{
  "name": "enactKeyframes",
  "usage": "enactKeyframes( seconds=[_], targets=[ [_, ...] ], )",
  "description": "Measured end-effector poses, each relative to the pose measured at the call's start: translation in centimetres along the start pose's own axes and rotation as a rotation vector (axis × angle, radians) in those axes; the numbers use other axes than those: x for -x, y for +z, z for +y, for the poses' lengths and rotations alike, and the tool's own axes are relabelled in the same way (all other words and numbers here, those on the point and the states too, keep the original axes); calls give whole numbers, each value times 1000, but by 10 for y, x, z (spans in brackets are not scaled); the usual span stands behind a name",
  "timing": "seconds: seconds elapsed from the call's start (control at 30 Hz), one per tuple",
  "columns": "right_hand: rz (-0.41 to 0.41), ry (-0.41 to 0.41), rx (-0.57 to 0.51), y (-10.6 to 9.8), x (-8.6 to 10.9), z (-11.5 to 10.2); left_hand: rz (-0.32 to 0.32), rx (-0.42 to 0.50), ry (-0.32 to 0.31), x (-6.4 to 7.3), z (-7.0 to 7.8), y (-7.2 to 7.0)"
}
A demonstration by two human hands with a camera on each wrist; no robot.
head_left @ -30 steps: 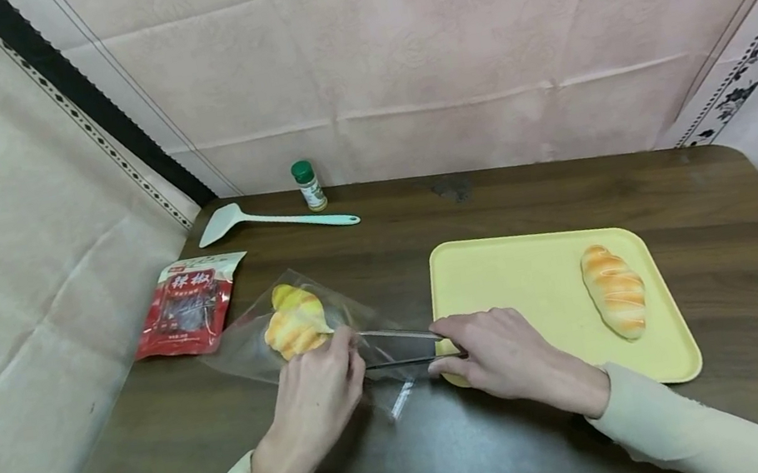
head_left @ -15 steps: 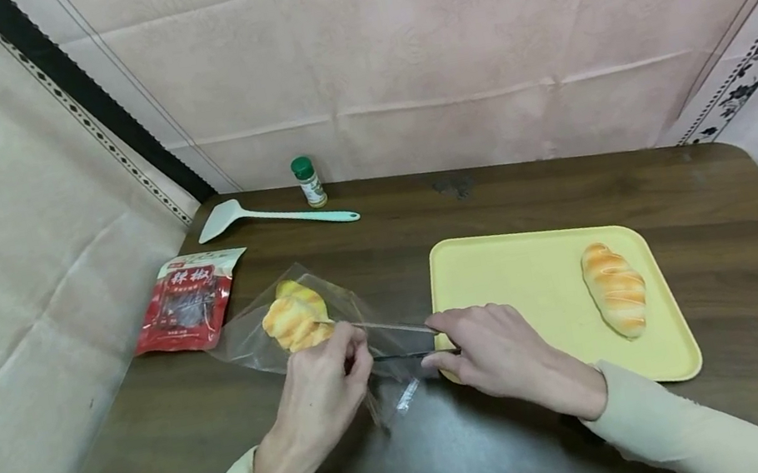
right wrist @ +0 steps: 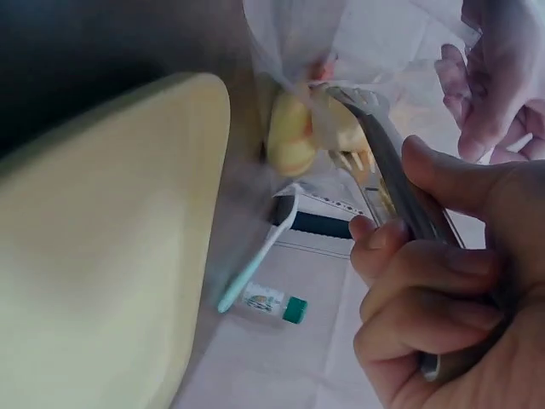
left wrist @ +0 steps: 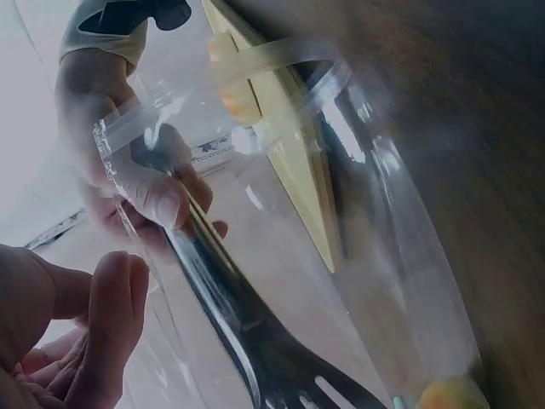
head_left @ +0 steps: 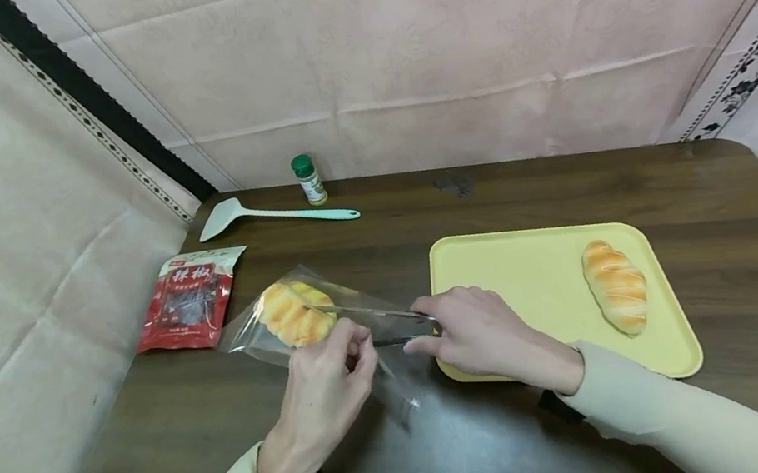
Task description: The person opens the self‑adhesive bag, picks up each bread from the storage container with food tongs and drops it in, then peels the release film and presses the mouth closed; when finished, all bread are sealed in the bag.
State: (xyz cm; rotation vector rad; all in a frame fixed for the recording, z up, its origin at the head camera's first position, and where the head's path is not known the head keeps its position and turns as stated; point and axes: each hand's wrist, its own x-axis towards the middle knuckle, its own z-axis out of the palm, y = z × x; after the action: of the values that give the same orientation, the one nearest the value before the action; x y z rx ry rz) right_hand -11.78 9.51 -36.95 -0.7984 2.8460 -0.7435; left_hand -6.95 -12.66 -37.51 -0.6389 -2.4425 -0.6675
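My left hand (head_left: pixel 329 385) pinches the edge of a clear plastic bag (head_left: pixel 240 337) between thumb and fingers. Inside the bag lie a striped golden bread roll (head_left: pixel 290 320) and a yellower roll (right wrist: pixel 291 141), partly overlapping. My right hand (head_left: pixel 487 331) grips metal tongs (head_left: pixel 380 311) by the handles, fingers curled round them in the right wrist view. The slotted tong ends (left wrist: pixel 311 383) reach into the bag at the golden roll, one on either side in the right wrist view. Whether they squeeze it, I cannot tell.
A yellow tray (head_left: pixel 507 273) with another bread roll (head_left: pixel 616 288) stands right of the bag. Left of the bag lies a red food pouch (head_left: pixel 185 304). Farther back are a pale turquoise spatula (head_left: pixel 269 215) and a green-capped shaker (head_left: pixel 310 181). Fabric walls (head_left: pixel 422 51) enclose the table.
My right hand has moved slightly left, taking the tongs deeper into the bag. The rolls inside have shifted and turned. My left hand stays nearly in place, pinching the bag.
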Motion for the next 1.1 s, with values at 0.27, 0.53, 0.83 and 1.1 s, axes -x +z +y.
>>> enactKeyframes(
  seconds=[0.27,0.53,0.83,1.1],
  targets=[
    [86,-256,345,-17,-26,-2,-71,23,-95,-7,-9,6],
    [19,-272,338,-11,-28,11,-169,-126,-173,-14,-21,10],
    [33,-134,252,-21,13,31,-171,-195,-168,-16,-24,5],
    [46,25,192,-27,40,42,-224,-221,-141,-9,-22,3]
  ],
)
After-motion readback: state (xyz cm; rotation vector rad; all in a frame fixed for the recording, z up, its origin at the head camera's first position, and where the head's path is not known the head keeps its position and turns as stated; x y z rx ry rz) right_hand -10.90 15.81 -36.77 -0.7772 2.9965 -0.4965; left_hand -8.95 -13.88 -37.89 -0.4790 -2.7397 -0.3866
